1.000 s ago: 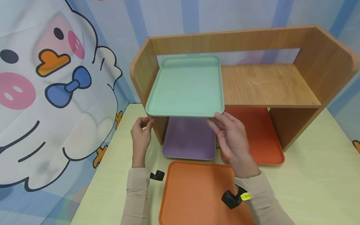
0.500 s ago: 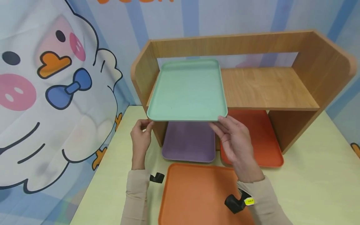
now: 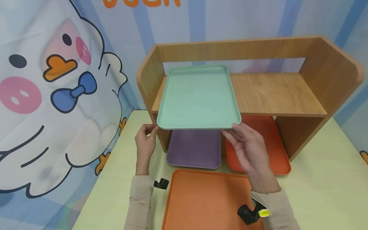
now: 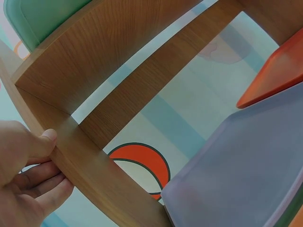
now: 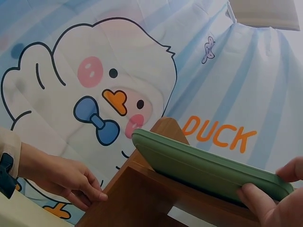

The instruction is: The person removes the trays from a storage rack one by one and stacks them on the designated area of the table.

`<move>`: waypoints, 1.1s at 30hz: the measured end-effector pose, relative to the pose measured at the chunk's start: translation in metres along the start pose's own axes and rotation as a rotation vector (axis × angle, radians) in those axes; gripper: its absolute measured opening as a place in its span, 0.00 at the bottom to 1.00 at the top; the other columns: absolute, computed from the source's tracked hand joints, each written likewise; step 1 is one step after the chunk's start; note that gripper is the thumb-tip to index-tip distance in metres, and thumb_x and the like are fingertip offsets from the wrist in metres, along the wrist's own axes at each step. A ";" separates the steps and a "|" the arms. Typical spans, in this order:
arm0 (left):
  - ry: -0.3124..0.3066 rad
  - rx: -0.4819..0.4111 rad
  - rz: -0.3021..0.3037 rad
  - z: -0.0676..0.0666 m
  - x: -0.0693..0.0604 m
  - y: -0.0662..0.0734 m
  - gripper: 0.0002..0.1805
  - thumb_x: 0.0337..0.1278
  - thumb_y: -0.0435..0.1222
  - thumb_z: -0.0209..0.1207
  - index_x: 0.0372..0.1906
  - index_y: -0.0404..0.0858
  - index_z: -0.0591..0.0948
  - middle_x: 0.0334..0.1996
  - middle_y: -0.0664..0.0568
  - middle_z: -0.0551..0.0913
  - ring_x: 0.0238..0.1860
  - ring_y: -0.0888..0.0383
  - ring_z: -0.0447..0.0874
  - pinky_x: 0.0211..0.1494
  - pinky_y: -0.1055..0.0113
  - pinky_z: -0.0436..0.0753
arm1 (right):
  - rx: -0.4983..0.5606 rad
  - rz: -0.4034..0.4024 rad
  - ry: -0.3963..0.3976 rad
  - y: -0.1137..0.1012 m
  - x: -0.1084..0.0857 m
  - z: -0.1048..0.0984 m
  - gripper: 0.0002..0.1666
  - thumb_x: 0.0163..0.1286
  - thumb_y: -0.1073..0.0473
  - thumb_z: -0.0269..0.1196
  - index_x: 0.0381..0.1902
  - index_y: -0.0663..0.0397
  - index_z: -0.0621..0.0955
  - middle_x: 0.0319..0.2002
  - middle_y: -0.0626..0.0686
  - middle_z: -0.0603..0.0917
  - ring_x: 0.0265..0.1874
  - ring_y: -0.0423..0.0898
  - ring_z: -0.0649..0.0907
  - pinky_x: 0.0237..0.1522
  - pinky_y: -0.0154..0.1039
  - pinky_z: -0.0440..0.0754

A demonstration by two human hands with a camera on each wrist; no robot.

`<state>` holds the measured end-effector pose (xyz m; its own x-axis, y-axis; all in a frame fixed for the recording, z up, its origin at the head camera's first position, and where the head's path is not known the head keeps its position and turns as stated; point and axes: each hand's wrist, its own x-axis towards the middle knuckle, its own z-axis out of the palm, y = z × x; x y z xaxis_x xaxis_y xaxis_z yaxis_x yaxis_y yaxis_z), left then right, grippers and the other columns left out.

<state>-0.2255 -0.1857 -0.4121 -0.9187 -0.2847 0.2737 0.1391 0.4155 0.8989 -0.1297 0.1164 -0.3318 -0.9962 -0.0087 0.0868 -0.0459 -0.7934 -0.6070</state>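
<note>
A mint green tray (image 3: 198, 99) lies over the left part of the wooden shelf unit's (image 3: 281, 92) upper board, its front edge jutting past the board. My right hand (image 3: 251, 147) pinches the tray's front right corner, thumb on the rim and fingers underneath, as the right wrist view also shows. At the unit's left side panel (image 4: 85, 156), my left hand (image 3: 146, 143) holds the front edge between thumb and fingers. Below the board sit a purple tray (image 3: 194, 150) on the left and a red tray (image 3: 265, 150) on the right.
An orange tray (image 3: 207, 204) lies on the pale yellow table (image 3: 109, 179) in front of the unit. Behind and to the left hangs a cloth backdrop (image 3: 28, 134) with a printed duck.
The green tray has shifted to the right and a little toward me, along with my right hand. My left hand keeps its place on the side panel. The head view has tilted slightly.
</note>
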 end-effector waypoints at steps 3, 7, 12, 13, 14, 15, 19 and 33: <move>0.003 0.008 0.000 0.000 0.000 0.001 0.12 0.62 0.38 0.60 0.44 0.32 0.78 0.41 0.43 0.82 0.48 0.49 0.80 0.49 0.56 0.81 | -0.006 -0.005 -0.003 -0.002 -0.001 -0.002 0.16 0.68 0.73 0.56 0.53 0.68 0.79 0.49 0.60 0.84 0.50 0.52 0.84 0.54 0.45 0.77; 0.003 0.010 -0.008 0.000 -0.001 0.001 0.12 0.63 0.38 0.59 0.44 0.33 0.78 0.41 0.43 0.82 0.48 0.49 0.80 0.50 0.56 0.81 | -0.023 -0.009 -0.010 -0.004 -0.004 -0.004 0.17 0.68 0.72 0.56 0.54 0.68 0.79 0.50 0.60 0.84 0.50 0.52 0.84 0.54 0.45 0.76; 0.001 0.008 -0.012 0.000 -0.001 0.001 0.12 0.63 0.38 0.59 0.44 0.33 0.78 0.41 0.43 0.82 0.48 0.49 0.80 0.50 0.56 0.81 | -0.027 -0.009 -0.016 -0.006 -0.007 -0.006 0.15 0.69 0.72 0.55 0.52 0.69 0.79 0.48 0.60 0.85 0.48 0.52 0.85 0.52 0.45 0.78; 0.000 0.008 -0.012 0.000 -0.001 0.001 0.12 0.63 0.38 0.59 0.44 0.33 0.78 0.41 0.43 0.82 0.48 0.49 0.80 0.50 0.56 0.81 | -0.022 -0.008 -0.018 -0.007 -0.008 -0.007 0.15 0.69 0.72 0.54 0.52 0.69 0.80 0.48 0.60 0.85 0.48 0.52 0.85 0.52 0.45 0.78; -0.001 0.008 -0.011 0.000 -0.001 0.001 0.12 0.63 0.38 0.59 0.44 0.33 0.78 0.41 0.43 0.82 0.48 0.49 0.80 0.50 0.56 0.81 | -0.016 -0.007 -0.021 -0.008 -0.009 -0.007 0.15 0.69 0.72 0.54 0.52 0.69 0.80 0.48 0.60 0.85 0.48 0.53 0.85 0.52 0.45 0.78; -0.002 0.006 -0.010 0.000 -0.001 0.001 0.12 0.63 0.38 0.59 0.44 0.33 0.78 0.41 0.43 0.82 0.48 0.49 0.80 0.50 0.56 0.81 | -0.011 -0.007 -0.024 -0.009 -0.010 -0.008 0.15 0.70 0.72 0.53 0.52 0.69 0.80 0.48 0.61 0.85 0.47 0.53 0.85 0.51 0.46 0.78; 0.002 0.005 -0.001 0.000 -0.001 0.002 0.13 0.63 0.39 0.60 0.44 0.33 0.79 0.41 0.42 0.82 0.47 0.49 0.80 0.50 0.56 0.80 | 0.005 -0.008 -0.050 -0.012 -0.014 -0.011 0.16 0.70 0.73 0.51 0.53 0.69 0.79 0.49 0.61 0.84 0.47 0.53 0.85 0.51 0.46 0.79; 0.017 0.011 0.009 0.000 0.000 0.000 0.14 0.62 0.40 0.61 0.42 0.32 0.79 0.39 0.41 0.82 0.46 0.48 0.81 0.49 0.57 0.79 | -0.055 -0.021 -0.145 -0.025 -0.026 -0.025 0.19 0.73 0.74 0.46 0.56 0.69 0.77 0.53 0.60 0.83 0.50 0.51 0.84 0.52 0.45 0.80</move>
<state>-0.2256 -0.1852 -0.4121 -0.9110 -0.2958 0.2875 0.1428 0.4277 0.8926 -0.1042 0.1521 -0.3388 -0.9739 -0.0831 0.2110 -0.0750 -0.7600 -0.6456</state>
